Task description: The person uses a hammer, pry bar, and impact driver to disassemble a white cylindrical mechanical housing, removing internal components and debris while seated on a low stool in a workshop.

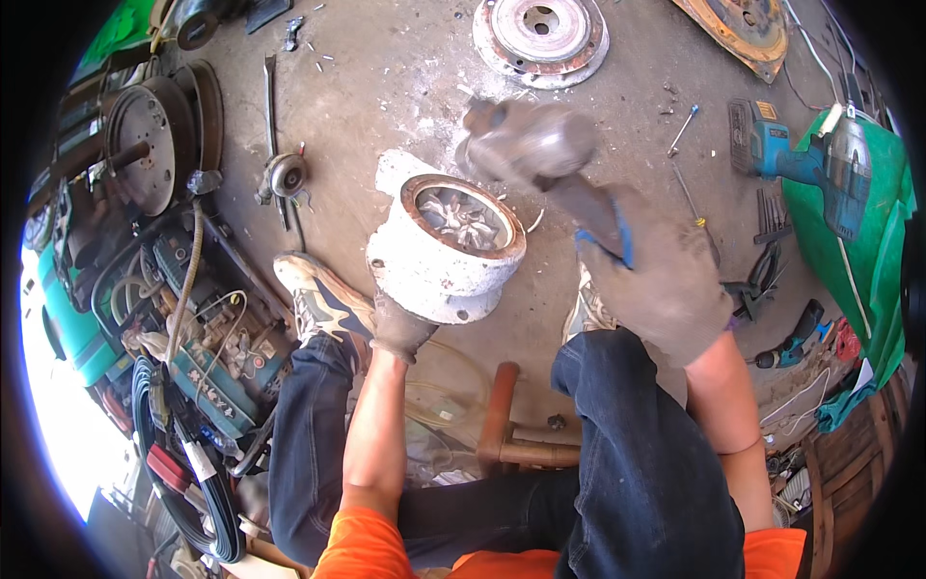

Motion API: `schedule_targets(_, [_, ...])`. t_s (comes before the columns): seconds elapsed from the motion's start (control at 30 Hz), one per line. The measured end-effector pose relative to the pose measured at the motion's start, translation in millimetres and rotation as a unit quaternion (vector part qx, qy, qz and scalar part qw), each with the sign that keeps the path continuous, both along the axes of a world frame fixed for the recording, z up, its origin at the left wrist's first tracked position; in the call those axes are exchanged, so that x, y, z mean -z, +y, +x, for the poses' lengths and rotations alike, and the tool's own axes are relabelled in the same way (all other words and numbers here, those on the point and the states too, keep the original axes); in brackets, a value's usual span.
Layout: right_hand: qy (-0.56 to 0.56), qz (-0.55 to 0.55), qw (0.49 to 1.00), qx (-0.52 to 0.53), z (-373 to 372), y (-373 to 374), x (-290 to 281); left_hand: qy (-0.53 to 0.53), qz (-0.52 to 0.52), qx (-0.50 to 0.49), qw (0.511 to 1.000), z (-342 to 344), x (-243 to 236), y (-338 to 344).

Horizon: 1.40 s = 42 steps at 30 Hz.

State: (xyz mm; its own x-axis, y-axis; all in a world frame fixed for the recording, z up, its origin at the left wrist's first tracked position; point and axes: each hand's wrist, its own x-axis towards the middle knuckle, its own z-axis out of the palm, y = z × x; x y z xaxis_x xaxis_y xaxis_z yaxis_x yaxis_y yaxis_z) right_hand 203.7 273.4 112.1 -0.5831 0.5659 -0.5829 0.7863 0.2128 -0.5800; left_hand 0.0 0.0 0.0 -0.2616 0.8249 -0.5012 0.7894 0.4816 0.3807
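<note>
A white-painted, flanged metal housing point(439, 265) stands tilted on the floor between my feet, its rusty round opening facing up. Pale, flake-like pieces point(463, 220) lie inside that opening. My gloved left hand point(400, 328) grips the housing's lower left edge; its fingers are partly hidden. In my gloved right hand point(666, 265) is a hammer point(540, 145), smeared by motion, with a heavy metal head and a dark handle edged in blue. The head hangs in the air just beyond and right of the housing. White flakes and powder lie on the concrete around it.
A round white flanged plate point(540, 39) lies ahead, a rusty disc point(743, 29) at far right. A blue cordless power tool point(810, 164) rests by green sheeting point(887, 222). Metal bars and a round fitting point(287, 176) lie left, near machinery point(207, 338). An orange-brown frame point(502, 415) stands between my legs.
</note>
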Motion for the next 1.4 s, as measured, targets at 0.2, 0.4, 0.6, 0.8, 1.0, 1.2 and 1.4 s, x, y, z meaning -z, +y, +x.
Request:
schedule_targets(0.2, [0.000,0.036,0.997,-0.062,-1.1,-12.3,1.6,-0.030,0.033,-0.033,0.998,1.1,-1.7,8.3])
schedule_targets(0.4, [0.026,0.009,1.000,-0.011,4.9,-11.0,8.7,-0.134,0.042,-0.107,0.984,0.3,1.7,-4.1])
schedule_targets(0.6, [0.123,0.082,0.988,-0.033,6.2,-11.7,-0.4,-0.112,0.055,-0.087,0.988,1.8,23.3,-29.5])
schedule_targets(0.8, [0.027,0.005,0.998,-0.051,8.1,-19.6,15.7,-0.129,0.051,-0.115,0.984,4.5,27.6,-34.7])
schedule_targets(1.0, [0.109,-0.007,0.992,0.063,1.7,-5.0,-25.5,-0.040,0.111,-0.007,0.993,4.6,6.3,-25.4])
schedule_targets(1.2, [0.015,-0.035,0.999,-0.021,13.9,-31.0,25.2,-0.102,0.055,0.005,0.993,3.0,14.3,-23.8])
schedule_targets(1.4, [0.121,-0.091,0.977,0.148,5.2,2.2,-23.9,-0.410,0.053,-0.404,0.816,1.8,25.2,-73.2])
